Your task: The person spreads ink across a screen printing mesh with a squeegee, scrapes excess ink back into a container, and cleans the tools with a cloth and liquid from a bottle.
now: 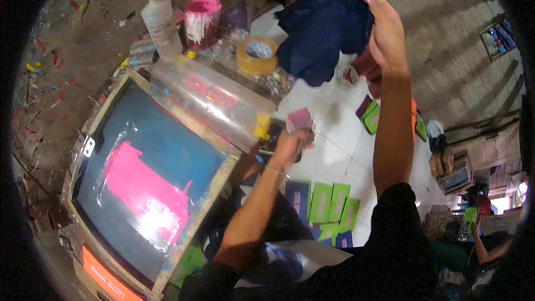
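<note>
In the head view, a wood-framed screen (208,174) with a blue-grey face fills the left, a glossy patch of pink paint (147,189) spread over its middle. Beyond its upper edge lies a clear plastic roll (209,90). Past that, a paint-crusted ledge (223,50) carries a white bottle (161,25), a pink-rimmed tin (202,22) and a roll of tape (256,57). The ground (67,100) at upper left is brown and flecked with colour. Green pieces (329,203) lie in rows on white tiles (315,97).

The left hand (290,149), blurred, has its grip closed at the lower end of a mauve-pink piece (299,120), just right of the plastic roll. The right hand (386,36) is raised beside dark blue cloth (326,33); whether its grip has hold of the cloth cannot be told.

Toward the right rim, boxes (454,170) are stacked, with a co-worker's arm (484,248) and a bright opening (501,204) below them.
</note>
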`<action>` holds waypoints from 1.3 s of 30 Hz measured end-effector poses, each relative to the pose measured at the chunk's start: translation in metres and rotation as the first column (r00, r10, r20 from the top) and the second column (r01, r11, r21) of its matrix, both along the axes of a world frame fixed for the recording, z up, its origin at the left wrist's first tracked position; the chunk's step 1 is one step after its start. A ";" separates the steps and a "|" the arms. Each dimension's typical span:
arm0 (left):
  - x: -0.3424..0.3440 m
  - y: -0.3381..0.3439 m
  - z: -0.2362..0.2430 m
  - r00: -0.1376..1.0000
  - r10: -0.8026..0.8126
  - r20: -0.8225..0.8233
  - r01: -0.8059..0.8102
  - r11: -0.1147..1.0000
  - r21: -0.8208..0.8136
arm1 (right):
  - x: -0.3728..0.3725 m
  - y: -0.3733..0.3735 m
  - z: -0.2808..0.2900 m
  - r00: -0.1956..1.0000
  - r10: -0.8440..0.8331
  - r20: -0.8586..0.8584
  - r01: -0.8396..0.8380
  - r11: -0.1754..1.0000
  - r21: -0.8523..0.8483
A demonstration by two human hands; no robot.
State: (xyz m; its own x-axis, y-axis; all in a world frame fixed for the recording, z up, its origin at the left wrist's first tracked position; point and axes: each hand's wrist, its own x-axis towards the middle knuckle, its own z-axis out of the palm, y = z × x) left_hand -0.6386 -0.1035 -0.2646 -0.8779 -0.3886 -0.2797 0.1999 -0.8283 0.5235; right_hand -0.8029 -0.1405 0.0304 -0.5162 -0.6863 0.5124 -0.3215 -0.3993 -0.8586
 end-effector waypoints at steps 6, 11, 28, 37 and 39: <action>0.006 -0.007 0.024 0.988 -0.055 0.145 0.087 0.971 -0.221 | 0.043 0.097 -0.163 0.912 -0.189 -0.364 0.284 0.932 0.226; 0.010 0.021 0.020 0.950 0.171 0.263 0.061 0.722 -0.689 | 0.082 0.133 -0.197 0.872 -0.064 -0.486 0.223 0.935 0.277; 0.043 0.008 -0.038 0.947 0.158 0.279 -0.092 0.967 -0.236 | -0.005 0.170 -0.208 0.949 -0.258 0.181 0.182 0.917 0.355; 0.036 0.015 -0.033 0.953 0.181 0.243 0.053 0.691 -0.721 | 0.046 0.137 -0.258 0.989 -0.096 -0.113 0.144 0.792 0.593; 0.038 0.018 -0.048 0.943 0.231 0.240 0.027 0.666 -0.745 | 0.067 0.129 -0.274 0.986 -0.119 -0.117 0.165 0.783 0.599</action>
State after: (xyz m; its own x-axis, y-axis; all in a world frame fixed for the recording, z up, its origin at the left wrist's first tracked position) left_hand -0.6009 -0.0857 -0.3126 -0.7456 -0.6597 -0.0949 -0.0073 -0.1342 0.9909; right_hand -0.7354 -0.0120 -0.2436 -0.6121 -0.7889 0.0550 -0.4003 0.2491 -0.8819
